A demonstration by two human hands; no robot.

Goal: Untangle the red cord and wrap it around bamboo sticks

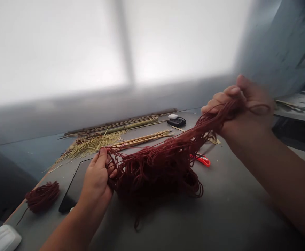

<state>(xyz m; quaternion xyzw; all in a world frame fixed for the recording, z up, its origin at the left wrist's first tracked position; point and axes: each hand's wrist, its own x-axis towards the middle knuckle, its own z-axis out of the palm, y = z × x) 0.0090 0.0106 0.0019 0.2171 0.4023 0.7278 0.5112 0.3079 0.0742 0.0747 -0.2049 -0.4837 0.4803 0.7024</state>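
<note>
A big tangled bundle of dark red cord (163,160) stretches between my two hands above the grey table (233,205). My left hand (100,170) pinches strands at the bundle's left end. Raised higher at the right, my right hand (238,101) is closed in a fist around the gathered strands, with a small loop sticking out by the wrist. Loose loops hang down from the middle, and one small loop dangles lowest. The underside of the bundle is dark and hard to make out.
A wound hank of dark red cord (42,197) lies at the left edge beside a dark tablet (74,184). Behind are yellow straw scraps (97,143), thin sticks (142,139), a bamboo pole (131,125), a black box (177,121) and a red-handled cutter (203,160).
</note>
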